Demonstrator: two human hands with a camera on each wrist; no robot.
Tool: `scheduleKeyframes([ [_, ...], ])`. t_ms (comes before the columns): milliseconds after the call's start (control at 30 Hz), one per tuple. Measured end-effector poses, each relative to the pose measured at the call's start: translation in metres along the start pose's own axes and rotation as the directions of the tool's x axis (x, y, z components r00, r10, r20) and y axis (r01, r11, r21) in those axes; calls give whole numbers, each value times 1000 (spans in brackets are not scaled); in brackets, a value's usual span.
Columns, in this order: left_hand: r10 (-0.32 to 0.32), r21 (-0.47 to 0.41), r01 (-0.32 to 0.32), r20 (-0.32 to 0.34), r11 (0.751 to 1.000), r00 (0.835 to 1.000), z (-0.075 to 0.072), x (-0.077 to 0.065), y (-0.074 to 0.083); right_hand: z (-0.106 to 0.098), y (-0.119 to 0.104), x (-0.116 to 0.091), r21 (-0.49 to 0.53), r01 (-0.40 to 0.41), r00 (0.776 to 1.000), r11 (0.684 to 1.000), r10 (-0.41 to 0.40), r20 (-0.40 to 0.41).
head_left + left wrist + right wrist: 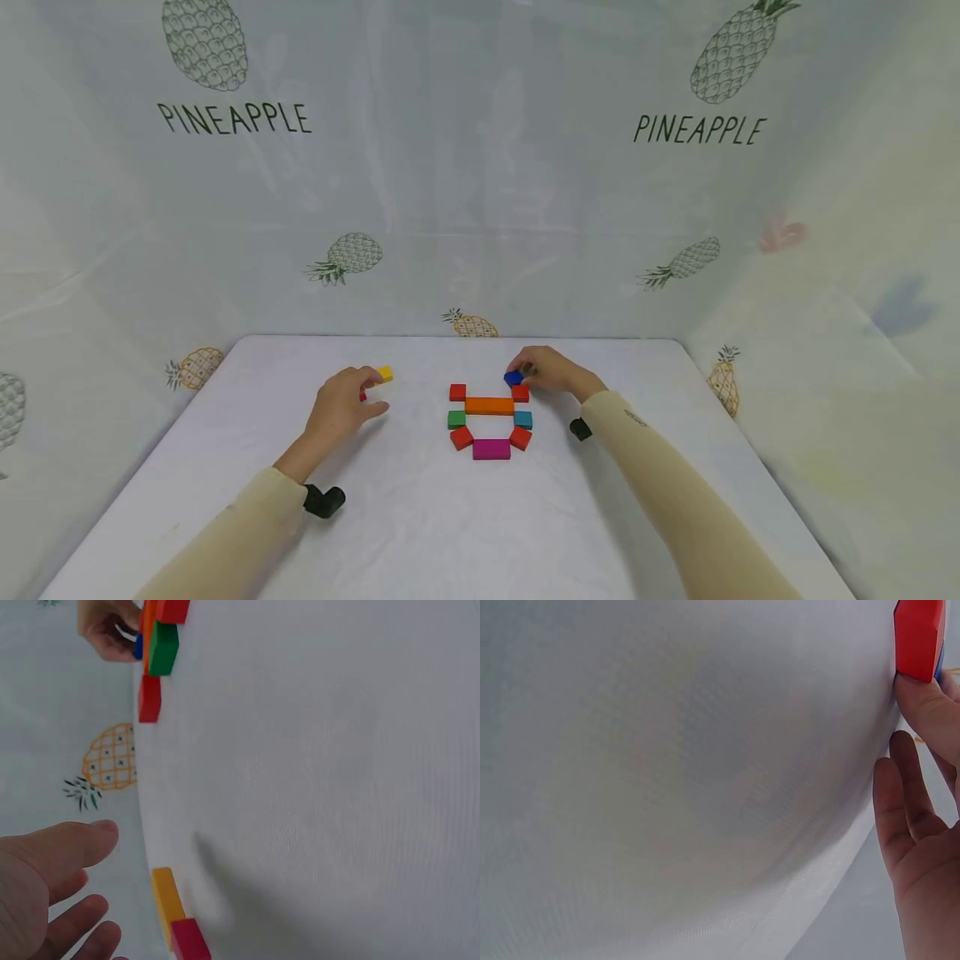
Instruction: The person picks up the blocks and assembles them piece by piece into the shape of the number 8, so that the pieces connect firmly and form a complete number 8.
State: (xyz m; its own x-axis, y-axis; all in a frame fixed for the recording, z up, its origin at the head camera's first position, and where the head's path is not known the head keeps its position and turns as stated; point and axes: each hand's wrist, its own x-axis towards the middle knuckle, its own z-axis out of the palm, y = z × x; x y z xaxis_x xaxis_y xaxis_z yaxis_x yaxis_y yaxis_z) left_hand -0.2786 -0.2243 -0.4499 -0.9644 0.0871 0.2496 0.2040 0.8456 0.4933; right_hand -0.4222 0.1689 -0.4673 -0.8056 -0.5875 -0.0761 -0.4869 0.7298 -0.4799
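Observation:
At the back of the white table my right hand (551, 369) pinches a blue block (513, 378), just behind a red block (521, 393). In the right wrist view the thumb lies against the red block (919, 641), which mostly hides the blue one. My left hand (341, 406) hovers at the left with thumb and fingers apart, holding nothing. Close by it lie a yellow block (384, 373) and a crimson block (190, 940), the crimson one largely covered by the hand in the head view. Between the hands, blocks form a ring, with an orange bar (489, 406) across it.
The ring also has a magenta block (491, 450) at the front, a green block (456, 420) on the left and a teal block (522, 420) on the right, with red blocks at its corners. A pineapple-print sheet (480, 183) rises behind the table (420, 533).

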Motion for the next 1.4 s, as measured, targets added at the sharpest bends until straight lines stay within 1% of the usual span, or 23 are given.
scheduleKeyframes([
  [167,24,39,-24,5,999,1000,-9,9,-22,-1,-1,-1,-1,5,1000,1000,-5,0],
  [267,24,57,-25,19,998,1000,-14,13,-36,-2,-2,-2,3,-1,1000,1000,1,-3],
  [400,-2,79,-3,62,997,998,-18,17,-52,-2,-2,-3,-2,-8,1000,1000,8,-9],
  [533,-33,74,25,117,997,993,-17,20,-62,-3,-2,-4,-1,-23,1000,1000,23,-7],
  [667,-47,70,36,152,997,987,-14,22,-66,-3,-1,-5,3,-17,1000,1000,17,-9],
  [800,-37,77,25,155,997,987,-11,23,-69,-2,-1,-5,2,-1,1000,1000,1,-11],
  [967,-21,73,9,159,997,987,-7,24,-74,0,0,-5,9,-12,1000,1000,13,-15],
  [1100,-24,71,12,166,997,986,-5,25,-78,1,0,-5,15,-19,1000,1000,19,-20],
  [1400,-29,73,16,179,997,983,-4,28,-76,1,-3,-5,16,-28,999,999,29,-14],
])
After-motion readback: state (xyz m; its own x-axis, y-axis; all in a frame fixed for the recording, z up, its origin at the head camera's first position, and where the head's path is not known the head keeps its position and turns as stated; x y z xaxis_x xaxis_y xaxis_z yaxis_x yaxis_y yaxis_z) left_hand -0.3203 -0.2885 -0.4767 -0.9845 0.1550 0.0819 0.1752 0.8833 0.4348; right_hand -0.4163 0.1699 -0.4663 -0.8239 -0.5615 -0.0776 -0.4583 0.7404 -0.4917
